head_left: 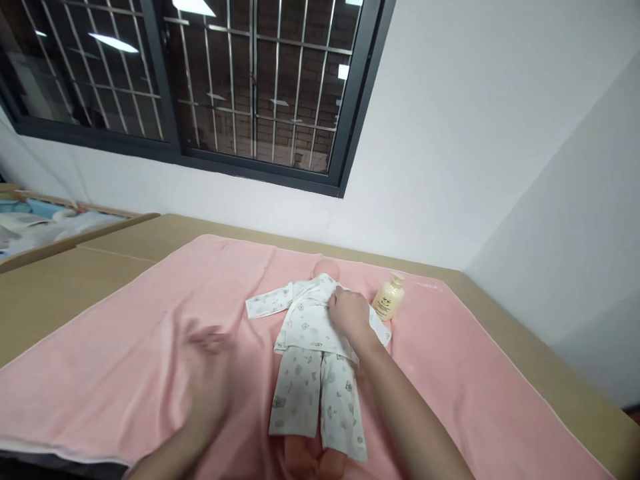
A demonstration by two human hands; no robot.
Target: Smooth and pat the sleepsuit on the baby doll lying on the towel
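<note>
A baby doll (pixel 326 268) lies on a pink blanket (pixel 210 280), its head toward the wall. It wears a white printed shirt (pixel 305 327) with both sleeves spread out and matching trousers (pixel 296 387); its bare feet show at the bottom. My right hand (pixel 350 311) rests on the chest, fingers curled closed on the front of the shirt. Apart from the doll, on its left, my left hand (pixel 207 363) hovers over the blanket, smeared by motion, so its fingers do not show clearly.
A pale yellow pump bottle (pixel 388 299) stands on the blanket just right of the doll. Beneath lies a brown tabletop (pixel 110 250). A bin with plastic-wrapped items (pixel 55 230) is at the far left. Behind are a white wall and a barred window (pixel 255 87).
</note>
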